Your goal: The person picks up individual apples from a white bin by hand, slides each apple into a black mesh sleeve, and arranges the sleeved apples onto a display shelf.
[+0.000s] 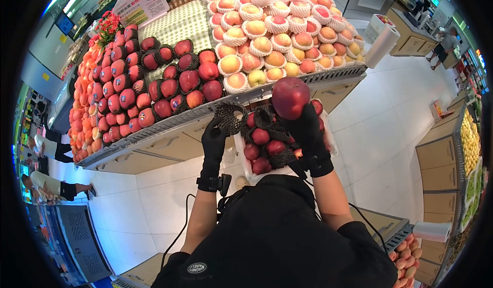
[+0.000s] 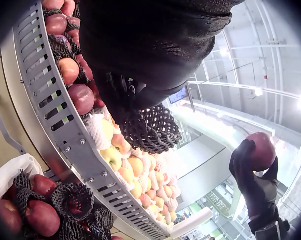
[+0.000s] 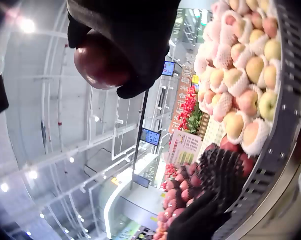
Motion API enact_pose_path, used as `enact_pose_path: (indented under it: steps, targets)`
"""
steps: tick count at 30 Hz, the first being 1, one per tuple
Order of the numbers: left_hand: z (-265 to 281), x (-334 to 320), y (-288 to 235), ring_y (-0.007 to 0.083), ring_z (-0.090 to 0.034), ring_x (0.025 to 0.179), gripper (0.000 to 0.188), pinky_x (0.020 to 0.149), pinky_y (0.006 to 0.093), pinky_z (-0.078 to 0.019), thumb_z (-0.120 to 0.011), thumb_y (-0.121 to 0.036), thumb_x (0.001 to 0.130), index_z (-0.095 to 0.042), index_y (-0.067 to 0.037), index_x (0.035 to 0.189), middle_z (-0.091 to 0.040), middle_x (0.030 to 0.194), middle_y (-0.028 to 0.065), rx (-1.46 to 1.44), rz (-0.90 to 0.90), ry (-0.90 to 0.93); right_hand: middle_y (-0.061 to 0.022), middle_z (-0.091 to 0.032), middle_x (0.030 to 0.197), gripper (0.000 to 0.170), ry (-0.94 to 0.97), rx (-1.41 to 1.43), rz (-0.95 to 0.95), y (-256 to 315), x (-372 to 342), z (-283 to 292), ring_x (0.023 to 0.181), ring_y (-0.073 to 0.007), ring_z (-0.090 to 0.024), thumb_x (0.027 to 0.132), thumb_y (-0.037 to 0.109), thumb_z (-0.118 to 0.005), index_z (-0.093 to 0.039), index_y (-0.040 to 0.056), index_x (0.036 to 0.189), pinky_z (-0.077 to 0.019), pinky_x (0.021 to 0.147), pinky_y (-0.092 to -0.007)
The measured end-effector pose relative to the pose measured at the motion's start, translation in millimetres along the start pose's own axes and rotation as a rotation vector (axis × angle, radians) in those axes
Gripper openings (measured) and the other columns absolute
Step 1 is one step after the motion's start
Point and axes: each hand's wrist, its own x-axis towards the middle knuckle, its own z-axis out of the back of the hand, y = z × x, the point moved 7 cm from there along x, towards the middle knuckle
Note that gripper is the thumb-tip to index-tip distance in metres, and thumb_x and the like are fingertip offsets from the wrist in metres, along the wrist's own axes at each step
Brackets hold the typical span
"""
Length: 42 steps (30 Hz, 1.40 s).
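Note:
A dark red apple (image 1: 290, 98) is held up in my gloved right hand (image 1: 307, 130), its fingers wrapped round the fruit's near side. In the right wrist view the same apple (image 3: 101, 61) shows bare, with no sleeve on it. My gloved left hand (image 1: 214, 136) pinches a black foam net sleeve (image 1: 231, 117), which hangs loose and hollow in front of the display edge. Between and below the hands stands a white-lined box (image 1: 331, 134) of red apples (image 1: 276, 147), some in black net sleeves.
A slotted metal rail (image 1: 169, 114) edges the fruit stand. Behind it lie red apples in black nets (image 1: 190, 80) and paler apples in white nets (image 1: 255, 29). A green checked cloth (image 1: 179, 23) shows between them. A plastic bag roll (image 1: 382, 46) sits at the right corner.

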Motion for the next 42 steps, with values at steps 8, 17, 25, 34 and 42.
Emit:
enact_pose_path:
  steps: [8, 17, 25, 34, 42]
  targets:
    - [5, 2, 5, 0.0055, -0.050, 0.064, 0.039, 0.059, 0.0224, -0.0435, -0.068, -0.003, 0.084, -0.060, -0.004, 0.122, -0.060, 0.078, 0.0004, 0.039, 0.037, 0.020, -0.0065, -0.068, 0.097, 0.027, 0.076, 0.096, -0.049, -39, -7, -21, 0.082, -0.0147, -0.066, 0.078, 0.005, -0.070, -0.060, 0.0010, 0.103, -0.0529, 0.072, -0.0307]
    - [12, 5, 6, 0.0050, -0.049, 0.067, 0.038, 0.061, 0.0217, -0.0436, -0.067, -0.002, 0.084, -0.061, -0.004, 0.121, -0.062, 0.085, 0.0000, -0.020, 0.009, 0.061, -0.0035, -0.063, 0.093, 0.027, -0.196, -0.820, 0.425, -12, -3, -35, 0.090, -0.0216, -0.063, 0.082, 0.021, -0.066, -0.061, 0.0152, 0.108, -0.0455, 0.087, -0.0444]
    - [23, 17, -2, 0.0055, -0.054, 0.069, 0.036, 0.062, 0.0226, -0.0451, -0.068, -0.004, 0.085, -0.062, -0.003, 0.120, -0.065, 0.090, 0.0016, -0.026, -0.107, 0.063, -0.0042, -0.064, 0.098, 0.035, -0.148, -0.690, 0.342, -12, -8, -44, 0.095, -0.0210, -0.062, 0.084, 0.023, -0.066, -0.057, 0.0185, 0.118, -0.0421, 0.094, -0.0457]
    - [27, 29, -36, 0.0103, -0.060, 0.072, 0.034, 0.066, 0.0248, -0.0494, -0.074, -0.013, 0.082, -0.064, -0.004, 0.113, -0.067, 0.086, 0.0052, 0.016, 0.038, 0.017, -0.0104, -0.055, 0.125, 0.077, -0.038, 0.435, -0.173, -36, -16, -51, 0.114, -0.0217, -0.055, 0.067, 0.021, -0.082, -0.045, 0.0023, 0.133, -0.0491, 0.093, -0.0358]
    - [3, 31, -79, 0.0199, -0.057, 0.103, 0.040, 0.079, 0.0310, -0.0527, -0.075, -0.011, 0.079, -0.061, -0.005, 0.116, -0.059, 0.117, 0.0093, 0.192, -0.228, 0.027, -0.0133, -0.051, 0.129, 0.092, 0.134, 0.084, 0.073, -17, -18, -62, 0.116, -0.0229, -0.054, 0.060, 0.020, -0.089, -0.040, 0.0009, 0.135, -0.0460, 0.099, -0.0368]
